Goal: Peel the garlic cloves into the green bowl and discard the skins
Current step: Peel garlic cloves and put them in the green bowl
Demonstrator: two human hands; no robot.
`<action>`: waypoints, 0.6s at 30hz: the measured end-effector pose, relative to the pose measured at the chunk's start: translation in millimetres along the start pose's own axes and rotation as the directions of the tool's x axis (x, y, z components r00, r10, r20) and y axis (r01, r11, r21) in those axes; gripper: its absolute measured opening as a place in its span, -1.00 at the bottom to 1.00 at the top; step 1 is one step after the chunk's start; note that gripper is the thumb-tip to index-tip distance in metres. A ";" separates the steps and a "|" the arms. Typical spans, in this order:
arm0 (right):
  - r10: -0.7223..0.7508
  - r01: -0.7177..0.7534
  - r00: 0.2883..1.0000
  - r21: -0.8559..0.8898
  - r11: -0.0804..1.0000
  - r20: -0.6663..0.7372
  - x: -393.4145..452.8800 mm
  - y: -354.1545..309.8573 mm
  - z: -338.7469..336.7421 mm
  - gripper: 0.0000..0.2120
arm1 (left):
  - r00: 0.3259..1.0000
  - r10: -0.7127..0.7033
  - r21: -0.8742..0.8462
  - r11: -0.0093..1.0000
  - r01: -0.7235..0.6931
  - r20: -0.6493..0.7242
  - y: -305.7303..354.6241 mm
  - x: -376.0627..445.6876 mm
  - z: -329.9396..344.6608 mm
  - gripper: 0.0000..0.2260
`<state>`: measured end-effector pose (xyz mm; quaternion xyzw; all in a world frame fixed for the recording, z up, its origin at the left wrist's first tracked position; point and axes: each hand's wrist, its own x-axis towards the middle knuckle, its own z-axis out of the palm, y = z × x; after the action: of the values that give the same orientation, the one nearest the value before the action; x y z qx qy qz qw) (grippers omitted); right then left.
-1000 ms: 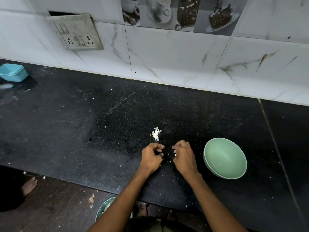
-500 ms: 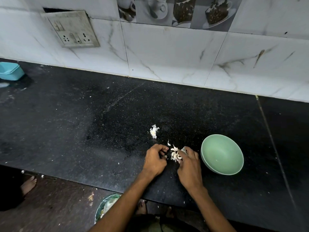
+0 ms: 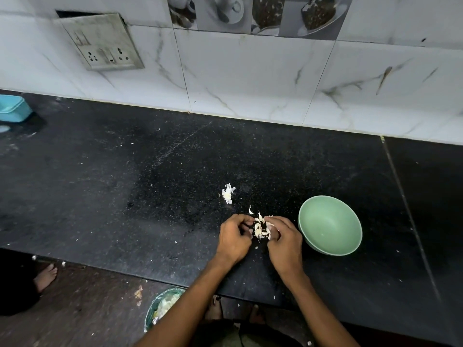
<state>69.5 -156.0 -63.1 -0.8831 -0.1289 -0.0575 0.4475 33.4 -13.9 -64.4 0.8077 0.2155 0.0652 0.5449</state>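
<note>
Nearest the camera, below the forearms, a round bin (image 3: 162,306) with pale scraps inside is seen on the brown floor (image 3: 87,309), just under the surface's front edge. A bare foot (image 3: 46,275) is seen on the floor far to the left of the left hand.

The left hand (image 3: 233,237) and the right hand (image 3: 285,242) are held close together over the black, speckled stone surface (image 3: 125,196). Between their fingertips a cluster of garlic cloves (image 3: 260,227) with thin, papery white skins curling outward is held. The left hand's fingers are curled inward at the cluster's left side; whether they pinch it or only touch it cannot be told. The right hand's fingers are curled round the cluster's right side and grip it.

Just to the right of the right hand, a smooth, round, pale green bowl (image 3: 330,225) is set on the surface, its hollow plain and unfilled. Just beyond the left hand, a small crumpled heap of white garlic skin (image 3: 228,193) lies on the surface, and a single curved flake (image 3: 250,209) lies between that heap and the hands. Tiny white flecks are scattered over the stone.

Far to the left, at the surface's back, a light blue rectangular plastic container (image 3: 12,108) is partly seen. Behind everything, glossy white marble-veined tiles (image 3: 250,76) form the wall, with a grey, grimy switch plate (image 3: 102,41) set into them.
</note>
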 end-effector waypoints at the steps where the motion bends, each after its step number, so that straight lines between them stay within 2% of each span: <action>1: 0.002 -0.002 1.000 0.011 1.000 -0.009 0.7 -1.9 -0.5 -0.65 | 1.000 -0.001 -0.029 1.000 0.001 -0.004 1.1 0.4 0.4 -0.68; 5: 0.060 -0.057 0.998 0.106 0.993 -0.029 4.9 -10.9 1.3 -0.67 | 0.999 -0.028 -0.224 0.974 0.036 0.036 14.9 2.3 1.5 -0.80; 7: 0.141 -0.137 0.990 0.201 0.970 -0.010 5.7 -15.6 3.9 -0.67 | 0.994 -0.079 -0.347 0.933 0.098 0.071 20.2 4.4 2.6 -0.82; 11: 0.356 -0.343 0.932 0.473 0.811 0.065 10.8 -23.2 2.2 -0.71 | 0.975 -0.191 -0.546 0.808 0.219 0.110 29.1 4.8 1.2 -0.85; 14: 0.407 -0.400 0.903 0.617 0.677 0.139 13.1 -27.5 0.0 -0.78 | 0.959 -0.250 -0.587 0.759 0.282 0.136 33.5 5.1 -0.2 -0.89; 18: 0.388 -0.445 0.892 0.592 0.672 0.230 15.7 -28.3 -5.7 -0.88 | 0.953 -0.278 -0.556 0.776 0.297 0.121 35.3 5.7 -1.7 -0.93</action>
<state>76.8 -141.8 -34.3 -0.6888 0.0453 0.1300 0.7117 47.8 -21.1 -32.5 0.5671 0.2980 0.0297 0.7673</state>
